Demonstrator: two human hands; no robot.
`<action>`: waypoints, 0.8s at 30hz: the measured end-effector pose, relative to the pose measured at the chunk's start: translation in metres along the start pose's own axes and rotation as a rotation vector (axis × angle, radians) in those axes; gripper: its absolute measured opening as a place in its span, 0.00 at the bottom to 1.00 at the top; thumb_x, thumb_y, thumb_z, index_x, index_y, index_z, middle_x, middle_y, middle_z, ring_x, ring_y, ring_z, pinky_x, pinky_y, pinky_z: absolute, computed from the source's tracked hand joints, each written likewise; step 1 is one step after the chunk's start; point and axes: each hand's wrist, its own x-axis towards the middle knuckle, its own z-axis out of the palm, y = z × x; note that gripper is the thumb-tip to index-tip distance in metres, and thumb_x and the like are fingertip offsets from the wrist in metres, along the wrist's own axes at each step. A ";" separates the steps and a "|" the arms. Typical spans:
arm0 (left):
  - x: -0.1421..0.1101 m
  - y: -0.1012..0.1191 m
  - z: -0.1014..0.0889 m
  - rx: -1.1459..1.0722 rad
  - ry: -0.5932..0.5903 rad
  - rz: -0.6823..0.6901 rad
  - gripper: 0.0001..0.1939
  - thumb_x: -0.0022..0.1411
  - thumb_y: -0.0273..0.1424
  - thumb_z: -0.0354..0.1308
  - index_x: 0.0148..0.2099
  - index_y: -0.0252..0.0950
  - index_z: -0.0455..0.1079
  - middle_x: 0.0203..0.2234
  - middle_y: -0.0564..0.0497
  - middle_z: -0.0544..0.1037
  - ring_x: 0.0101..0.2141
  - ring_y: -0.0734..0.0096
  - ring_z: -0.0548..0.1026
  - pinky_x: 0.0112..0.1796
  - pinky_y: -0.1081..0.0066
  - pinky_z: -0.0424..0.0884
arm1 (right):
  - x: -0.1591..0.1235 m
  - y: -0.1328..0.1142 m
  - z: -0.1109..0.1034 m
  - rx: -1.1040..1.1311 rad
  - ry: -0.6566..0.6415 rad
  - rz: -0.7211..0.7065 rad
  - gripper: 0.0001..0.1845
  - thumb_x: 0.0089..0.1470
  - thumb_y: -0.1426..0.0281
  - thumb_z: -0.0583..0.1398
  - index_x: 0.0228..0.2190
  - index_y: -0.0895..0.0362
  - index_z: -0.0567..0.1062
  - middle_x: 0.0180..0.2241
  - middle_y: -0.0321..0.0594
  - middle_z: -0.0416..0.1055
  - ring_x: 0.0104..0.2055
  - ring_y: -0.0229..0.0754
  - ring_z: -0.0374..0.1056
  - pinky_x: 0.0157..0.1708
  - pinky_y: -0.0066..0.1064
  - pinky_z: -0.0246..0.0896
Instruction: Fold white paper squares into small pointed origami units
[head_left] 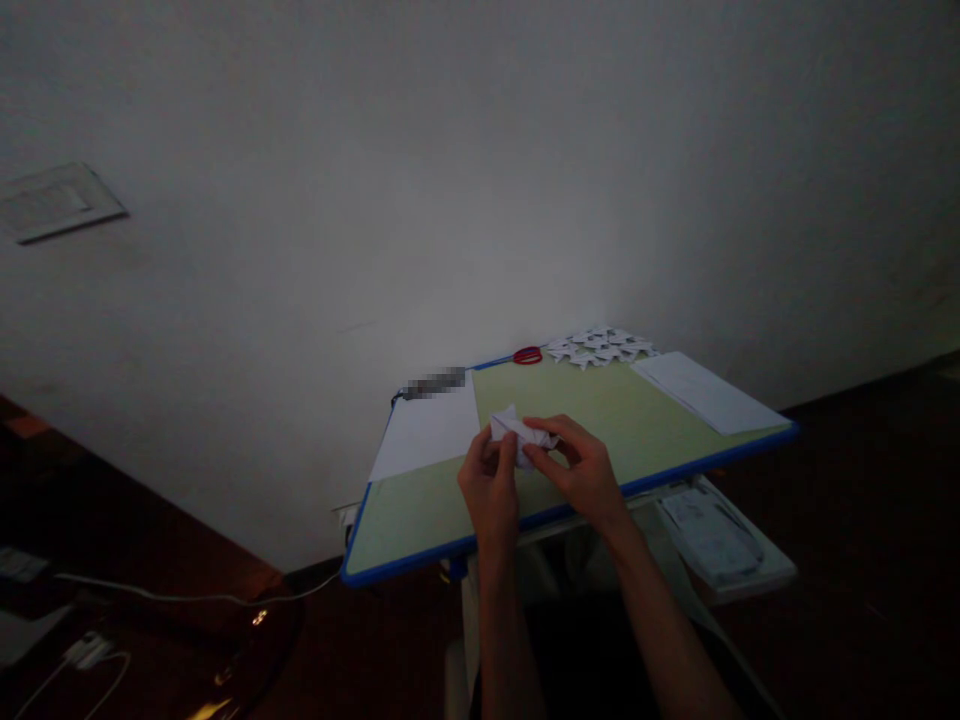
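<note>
Between my two hands is a piece of folded white paper (pixel 516 428) with pointed corners and crease lines, held above the near part of the desk. My left hand (pixel 492 482) pinches its left side, thumb pressed on the front. At its right side, my right hand (pixel 577 465) grips the edge between thumb and fingers. The backs of both hands hide part of the folds. Several folded white paper pieces (pixel 600 346) with pointed tips lie together at the far edge of the desk.
The pale green desk top (pixel 420 520) has a blue rim. White sheets (pixel 709 390) lie at the right, and another white sheet (pixel 427 430) at the left. Red-handled scissors (pixel 527 355) rest near the wall. An open drawer (pixel 724 540) juts out below right.
</note>
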 end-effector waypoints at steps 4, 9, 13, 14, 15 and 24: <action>0.001 -0.001 -0.001 -0.011 -0.007 0.003 0.19 0.58 0.40 0.68 0.46 0.32 0.77 0.31 0.48 0.83 0.32 0.68 0.80 0.34 0.73 0.73 | 0.000 -0.001 0.000 -0.077 0.006 -0.013 0.16 0.58 0.72 0.65 0.48 0.50 0.79 0.38 0.38 0.73 0.38 0.41 0.69 0.37 0.32 0.69; 0.001 -0.002 0.000 -0.032 0.019 0.013 0.19 0.58 0.41 0.68 0.46 0.32 0.76 0.32 0.47 0.83 0.32 0.68 0.80 0.35 0.72 0.73 | 0.001 -0.003 0.002 -0.096 0.000 -0.009 0.16 0.59 0.70 0.64 0.49 0.49 0.79 0.40 0.39 0.74 0.39 0.40 0.71 0.34 0.30 0.70; 0.001 -0.003 0.001 -0.063 0.035 -0.001 0.18 0.59 0.40 0.68 0.45 0.33 0.74 0.29 0.50 0.82 0.30 0.70 0.78 0.33 0.74 0.71 | 0.001 -0.006 0.002 -0.064 -0.015 -0.008 0.15 0.60 0.68 0.64 0.49 0.49 0.79 0.40 0.40 0.74 0.40 0.41 0.71 0.33 0.29 0.71; 0.002 -0.003 0.001 -0.071 0.040 -0.006 0.18 0.59 0.40 0.68 0.45 0.34 0.73 0.29 0.50 0.82 0.30 0.71 0.78 0.33 0.74 0.71 | 0.001 -0.007 0.002 -0.055 -0.018 -0.005 0.16 0.59 0.68 0.65 0.49 0.50 0.79 0.40 0.40 0.74 0.40 0.41 0.71 0.33 0.29 0.71; 0.002 -0.003 0.001 -0.078 0.044 -0.012 0.18 0.59 0.40 0.69 0.44 0.34 0.73 0.29 0.50 0.81 0.30 0.71 0.78 0.33 0.74 0.71 | 0.001 -0.007 0.002 -0.048 -0.021 -0.001 0.16 0.59 0.68 0.65 0.49 0.50 0.79 0.40 0.40 0.74 0.39 0.41 0.71 0.33 0.29 0.71; 0.004 -0.006 -0.001 -0.084 0.049 0.040 0.14 0.59 0.40 0.68 0.40 0.34 0.77 0.34 0.50 0.80 0.35 0.70 0.76 0.38 0.72 0.72 | 0.000 -0.002 -0.001 0.023 -0.002 -0.010 0.15 0.58 0.72 0.66 0.47 0.49 0.80 0.41 0.40 0.72 0.41 0.42 0.71 0.38 0.32 0.72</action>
